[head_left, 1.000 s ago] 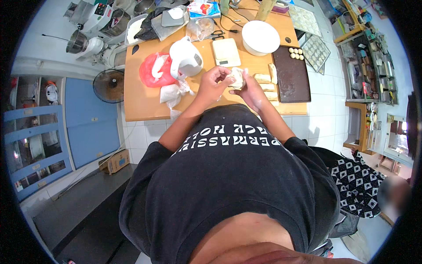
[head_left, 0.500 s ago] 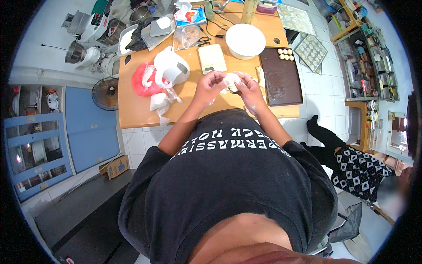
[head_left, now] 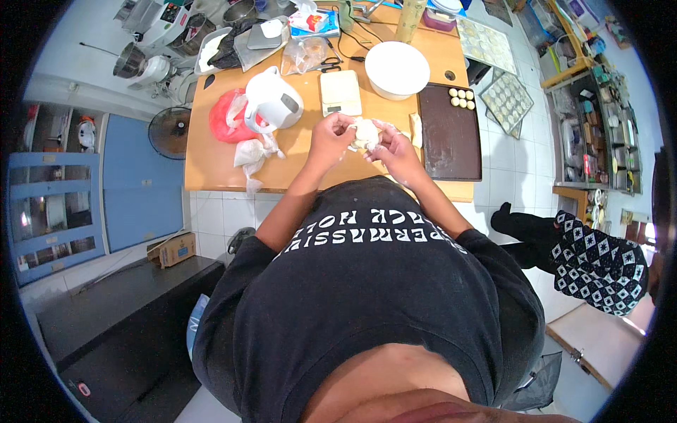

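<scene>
A pale piece of dough (head_left: pixel 365 134) is held up between my two hands, over the near part of the wooden table. On its left side, my left hand (head_left: pixel 331 137) pinches it with thumb and fingers. From the right, my right hand (head_left: pixel 395 148) grips its other edge; flour whitens the fingers. Just beyond my hands lies a cream kitchen scale (head_left: pixel 340 92). A strip of dough (head_left: pixel 416 131) rests to the right, beside a dark baking tray (head_left: pixel 451 144) with several small dough balls (head_left: pixel 462 99) at its far end.
A white bowl (head_left: pixel 397 67) stands past the scale. Leftward are a white jug (head_left: pixel 271 102), a red plastic bag (head_left: pixel 229 120) and a knotted clear bag (head_left: pixel 250 151). Scissors (head_left: pixel 330 65) lie farther back. Another person (head_left: pixel 596 261) is at the right, away from the table.
My hands have spread slightly apart around the dough, which now shows more of its pale surface. The view has shifted a little, and the other person has moved at the right.
</scene>
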The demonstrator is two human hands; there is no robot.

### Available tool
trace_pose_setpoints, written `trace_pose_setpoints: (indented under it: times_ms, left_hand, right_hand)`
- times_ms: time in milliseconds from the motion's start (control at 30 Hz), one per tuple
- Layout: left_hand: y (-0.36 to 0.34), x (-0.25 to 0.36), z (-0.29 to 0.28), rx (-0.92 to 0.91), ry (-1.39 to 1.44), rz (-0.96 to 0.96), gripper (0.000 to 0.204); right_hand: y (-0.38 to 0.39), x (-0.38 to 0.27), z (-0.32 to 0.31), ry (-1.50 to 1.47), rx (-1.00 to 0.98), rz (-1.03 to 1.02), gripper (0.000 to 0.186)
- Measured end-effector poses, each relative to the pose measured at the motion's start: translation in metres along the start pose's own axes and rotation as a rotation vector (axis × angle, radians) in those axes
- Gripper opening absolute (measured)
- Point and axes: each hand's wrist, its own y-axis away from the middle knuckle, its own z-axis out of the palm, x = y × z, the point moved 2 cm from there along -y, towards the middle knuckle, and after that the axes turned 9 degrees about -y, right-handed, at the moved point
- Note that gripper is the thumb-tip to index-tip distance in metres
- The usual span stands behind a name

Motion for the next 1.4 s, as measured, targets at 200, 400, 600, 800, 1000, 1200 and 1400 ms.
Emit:
trace_pose_setpoints:
  times_ms: [200, 400, 600, 800, 1000, 1200, 1400]
  left_hand:
    - [0.013, -0.007, 0.001, -0.096, 0.240, -0.174, 0.010]
    - [0.016, -0.001, 0.011, -0.098, 0.107, -0.133, 0.019]
    - [0.020, -0.004, 0.026, -0.117, 0.144, -0.019, 0.032]
    - [0.022, -0.011, 0.013, -0.144, 0.082, -0.017, 0.028]
    - [0.026, -0.003, 0.000, -0.052, 0.028, -0.002, 0.023]
    - [0.025, -0.006, -0.026, 0.015, 0.165, -0.082, 0.025]
    - [0.025, 0.001, -0.063, -0.048, 0.108, -0.103, 0.019]
  right_hand:
    - [-0.001, -0.023, 0.001, 0.349, -0.063, -0.062, 0.047]
    - [-0.021, 0.004, -0.030, 0.595, 0.133, -0.149, 0.034]
    - [-0.026, 0.008, -0.035, 0.148, 0.151, -0.016, 0.020]
    - [-0.028, 0.011, -0.032, -0.107, 0.136, 0.069, 0.027]
    - [-0.029, 0.014, -0.006, -0.328, 0.167, 0.161, 0.038]
    - [-0.026, 0.029, 0.017, -0.157, 0.186, 0.143, 0.039]
    - [-0.032, 0.035, 0.050, -0.093, 0.103, -0.009, 0.034]
